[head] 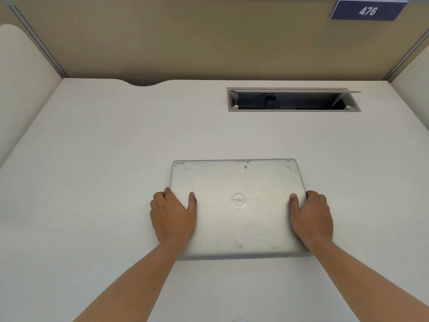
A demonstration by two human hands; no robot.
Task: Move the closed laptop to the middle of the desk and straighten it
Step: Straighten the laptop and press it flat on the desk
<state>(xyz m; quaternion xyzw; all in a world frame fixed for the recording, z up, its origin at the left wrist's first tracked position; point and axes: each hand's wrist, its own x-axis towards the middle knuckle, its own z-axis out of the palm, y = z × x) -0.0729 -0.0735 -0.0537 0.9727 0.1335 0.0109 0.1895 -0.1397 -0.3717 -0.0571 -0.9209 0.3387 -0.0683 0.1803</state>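
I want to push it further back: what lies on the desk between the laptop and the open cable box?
Nothing: in the head view, the desk is bare between the laptop's far edge and the cable box.

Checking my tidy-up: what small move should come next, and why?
Probably let go. The laptop lies closed, about mid-desk, edges roughly square to it, with the left hand and right hand gripping its sides.
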